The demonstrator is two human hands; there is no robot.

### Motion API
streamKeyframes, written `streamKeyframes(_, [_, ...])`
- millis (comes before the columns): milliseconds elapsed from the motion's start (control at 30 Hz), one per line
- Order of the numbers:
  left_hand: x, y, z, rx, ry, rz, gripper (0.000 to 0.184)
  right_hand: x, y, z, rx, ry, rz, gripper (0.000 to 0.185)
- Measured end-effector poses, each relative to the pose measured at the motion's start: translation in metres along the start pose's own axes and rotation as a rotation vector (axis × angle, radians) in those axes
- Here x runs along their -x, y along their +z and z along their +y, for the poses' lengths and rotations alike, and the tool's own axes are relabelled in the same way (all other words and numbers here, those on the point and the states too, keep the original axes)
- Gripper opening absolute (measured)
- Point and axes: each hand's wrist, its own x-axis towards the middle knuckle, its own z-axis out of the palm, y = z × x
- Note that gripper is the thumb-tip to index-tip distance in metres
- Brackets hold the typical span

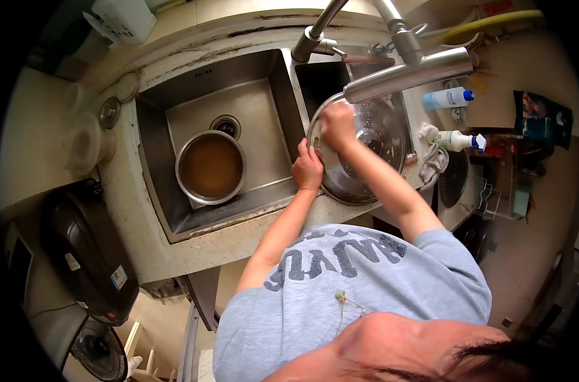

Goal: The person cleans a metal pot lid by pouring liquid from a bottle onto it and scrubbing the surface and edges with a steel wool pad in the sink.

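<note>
A large round metal lid (359, 172), wet with droplets, lies over the smaller right basin of the sink. My left hand (307, 167) grips its left rim, fingers wrapped round the edge. On the lid's upper left part, my right hand (338, 126) is closed in a fist; whatever it may hold is hidden. Above the lid hangs the metal faucet head (409, 75). In the large left basin (258, 108), a metal pot (211, 167) with brownish liquid sits beside the drain (226, 127).
Right of the sink are a blue-capped bottle (445, 99), a spray bottle (458, 141) and a grey cloth (434, 163). Small lids (110, 112) and clear containers (84, 143) stand at the left. A dark appliance (89, 248) is at the lower left.
</note>
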Motion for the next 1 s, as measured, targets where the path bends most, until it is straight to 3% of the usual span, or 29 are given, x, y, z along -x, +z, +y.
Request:
streamKeyframes(67, [0.002,-0.001,0.003,-0.017,-0.028,-0.024,0.031,0.020,-0.007,-0.033,-0.107,-0.191,0.101,0.004])
streamKeyframes(133, [-0.002,-0.001,0.002,-0.039,-0.040,-0.045,0.032,0.005,-0.010,0.002,-0.166,-0.242,0.031,0.006])
streamKeyframes(167, [-0.002,0.001,0.000,-0.032,-0.026,-0.032,0.032,-0.005,-0.007,0.020,-0.021,-0.050,0.040,0.005])
streamKeyframes(200, [0.000,0.001,-0.002,-0.026,-0.017,-0.021,0.032,-0.017,-0.008,0.021,0.110,0.076,0.204,0.005])
streamKeyframes(267, [0.003,-0.002,-0.003,-0.027,-0.009,-0.018,0.032,-0.011,-0.002,0.006,0.115,0.066,0.151,0.006])
streamKeyframes(333, [-0.001,0.002,0.001,-0.004,0.001,-0.002,0.032,0.011,-0.008,-0.024,-0.053,-0.156,0.074,0.006])
streamKeyframes(400, [0.000,0.000,0.000,-0.005,0.007,-0.011,0.031,0.018,-0.011,-0.023,-0.133,-0.205,0.124,0.007])
streamKeyframes(467, [-0.002,0.003,-0.001,-0.004,0.008,-0.011,0.030,-0.002,-0.007,0.015,-0.038,-0.046,0.015,0.007])
streamKeyframes(500, [-0.001,0.004,-0.001,-0.008,0.035,0.019,0.031,-0.014,-0.004,0.015,-0.006,0.138,0.082,0.007])
streamKeyframes(533, [-0.001,0.003,-0.003,-0.016,0.067,0.044,0.031,-0.009,-0.003,0.006,-0.010,0.144,0.079,0.007])
streamKeyframes(667, [-0.003,-0.003,0.005,-0.048,-0.037,-0.043,0.031,0.029,-0.013,-0.036,-0.117,-0.153,0.048,0.010])
streamKeyframes(733, [0.000,0.000,-0.001,-0.021,-0.018,-0.023,0.031,0.013,-0.016,-0.008,-0.192,-0.189,0.004,0.010])
streamKeyframes(800, [0.001,0.004,-0.003,0.003,-0.001,0.004,0.031,-0.013,-0.012,0.010,0.088,0.043,0.108,0.011])
streamKeyframes(867, [-0.001,0.003,-0.004,-0.027,0.009,-0.006,0.031,-0.005,-0.007,-0.003,0.147,0.056,0.045,0.010])
streamKeyframes(933, [-0.004,-0.002,0.004,-0.021,-0.039,-0.033,0.031,0.019,-0.009,-0.025,-0.058,-0.126,-0.035,0.009])
streamKeyframes(1000, [-0.003,-0.002,0.005,-0.023,-0.094,-0.067,0.031,0.022,-0.016,-0.023,-0.121,-0.225,0.070,0.010])
